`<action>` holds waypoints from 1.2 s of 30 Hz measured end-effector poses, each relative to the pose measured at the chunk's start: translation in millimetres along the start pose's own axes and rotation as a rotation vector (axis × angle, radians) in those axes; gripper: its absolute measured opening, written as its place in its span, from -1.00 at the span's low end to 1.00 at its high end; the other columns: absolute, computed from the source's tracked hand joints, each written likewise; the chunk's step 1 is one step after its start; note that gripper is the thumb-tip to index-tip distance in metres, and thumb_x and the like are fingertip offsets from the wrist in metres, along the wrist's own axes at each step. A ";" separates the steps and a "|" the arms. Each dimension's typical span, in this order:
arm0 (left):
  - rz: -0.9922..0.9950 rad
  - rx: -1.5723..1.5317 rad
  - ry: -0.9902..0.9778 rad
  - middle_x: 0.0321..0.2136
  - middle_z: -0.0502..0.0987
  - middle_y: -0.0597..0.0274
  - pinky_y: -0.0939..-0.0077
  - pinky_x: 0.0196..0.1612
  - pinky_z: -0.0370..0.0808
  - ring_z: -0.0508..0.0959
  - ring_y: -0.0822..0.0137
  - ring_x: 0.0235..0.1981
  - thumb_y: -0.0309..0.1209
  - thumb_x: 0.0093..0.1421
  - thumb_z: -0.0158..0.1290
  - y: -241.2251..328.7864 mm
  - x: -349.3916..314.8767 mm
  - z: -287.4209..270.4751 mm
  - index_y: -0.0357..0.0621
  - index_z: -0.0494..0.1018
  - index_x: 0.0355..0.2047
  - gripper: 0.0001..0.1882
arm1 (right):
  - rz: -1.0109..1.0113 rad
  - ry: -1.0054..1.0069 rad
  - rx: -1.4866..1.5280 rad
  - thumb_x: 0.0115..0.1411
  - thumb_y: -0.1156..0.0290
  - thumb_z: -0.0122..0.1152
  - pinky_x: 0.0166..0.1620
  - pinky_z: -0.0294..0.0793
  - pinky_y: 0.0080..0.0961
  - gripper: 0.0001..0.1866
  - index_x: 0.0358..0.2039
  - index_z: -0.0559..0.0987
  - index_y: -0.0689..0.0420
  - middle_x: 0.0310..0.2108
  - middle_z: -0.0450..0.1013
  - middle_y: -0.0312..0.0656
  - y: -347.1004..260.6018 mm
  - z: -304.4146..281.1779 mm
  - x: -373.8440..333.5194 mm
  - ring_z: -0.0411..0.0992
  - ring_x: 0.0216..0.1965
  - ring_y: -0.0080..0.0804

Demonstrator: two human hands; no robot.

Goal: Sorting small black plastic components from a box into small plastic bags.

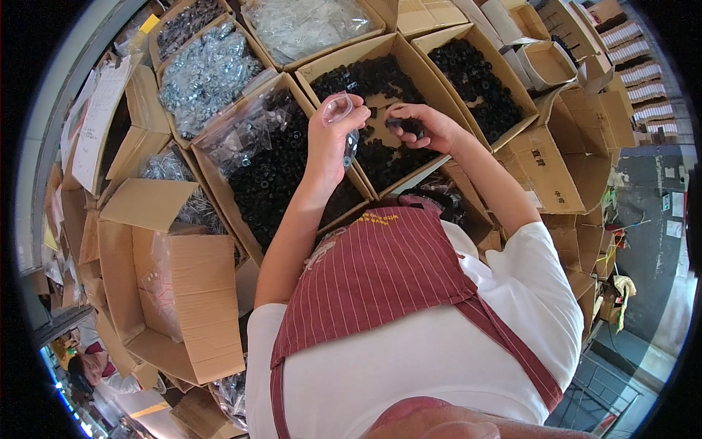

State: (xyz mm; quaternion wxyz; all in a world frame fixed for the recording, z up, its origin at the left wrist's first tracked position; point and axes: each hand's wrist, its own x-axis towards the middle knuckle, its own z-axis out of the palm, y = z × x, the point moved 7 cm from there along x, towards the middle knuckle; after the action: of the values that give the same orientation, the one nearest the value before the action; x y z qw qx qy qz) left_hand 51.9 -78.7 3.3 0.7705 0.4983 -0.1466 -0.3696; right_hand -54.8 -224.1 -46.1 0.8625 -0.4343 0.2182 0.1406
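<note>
My left hand (327,143) is closed on a small clear plastic bag (337,110). Its mouth gapes above the fingers, and a few small dark and metallic parts show in the bag below them. To the right, my right hand (436,130) has its fingers curled round a black part (409,127); whether it is one piece or several I cannot tell. Both hands are raised over a cardboard box (444,94) of loose black parts (384,157). Under my left forearm stands another box with black ring-shaped parts (267,183).
Farther off are boxes of bagged metal parts (208,77), clear bags (307,29) and black pieces (475,84). An open carton (208,293) stands at left, another carton (537,164) at right. Paper sheets (102,124) hang at far left. Another person (95,366) is at lower left.
</note>
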 end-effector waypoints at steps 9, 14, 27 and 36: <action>0.035 0.079 -0.024 -0.26 0.55 0.26 0.52 -0.10 0.46 0.58 0.40 -0.21 -0.50 0.18 0.19 -2.2 -1.1 3.4 -0.28 0.49 -0.15 -0.77 | -0.168 0.038 0.120 0.19 0.47 -0.02 -0.52 0.28 -0.73 -0.54 0.11 0.46 0.27 -0.08 0.47 -0.10 -25.2 -0.4 -1.8 0.37 -0.38 -0.54; 0.066 0.134 -0.025 -0.27 0.54 0.28 0.53 -0.09 0.44 0.55 0.43 -0.21 -0.50 0.20 0.17 -1.1 0.7 3.9 -0.26 0.50 -0.16 -0.79 | -0.176 0.089 -0.001 0.19 0.46 -0.06 -0.52 0.31 -0.72 -0.50 0.15 0.45 0.31 -0.15 0.50 -0.11 -40.9 13.6 -9.9 0.37 -0.40 -0.57; 0.012 0.137 -0.285 -0.28 0.49 0.44 0.65 -0.15 0.44 0.48 0.59 -0.26 -0.67 0.12 0.16 -15.5 -7.7 27.5 -0.20 0.38 0.24 -0.38 | -0.134 0.031 -0.342 0.18 0.50 0.00 -0.77 0.10 -0.68 -0.65 -0.08 0.61 0.36 -0.74 0.39 -0.19 -68.3 83.8 -36.7 0.20 -0.81 -0.61; -0.097 0.154 -0.293 -0.26 0.53 0.33 0.49 -0.04 0.48 0.54 0.47 -0.20 -0.65 0.12 0.17 -17.1 -15.7 31.3 -0.21 0.47 -0.12 -0.70 | -0.304 0.053 -0.427 0.18 0.57 0.00 -0.75 0.04 -0.71 -0.64 -0.05 0.61 0.33 -0.76 0.35 -0.28 -74.6 92.4 -37.1 0.15 -0.81 -0.72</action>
State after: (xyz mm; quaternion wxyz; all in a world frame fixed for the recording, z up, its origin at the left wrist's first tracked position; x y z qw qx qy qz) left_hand 15.4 -92.0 4.9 0.6817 0.5030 -0.2609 -0.4628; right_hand -31.2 -194.7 72.5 0.7567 -0.6376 0.1385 0.0410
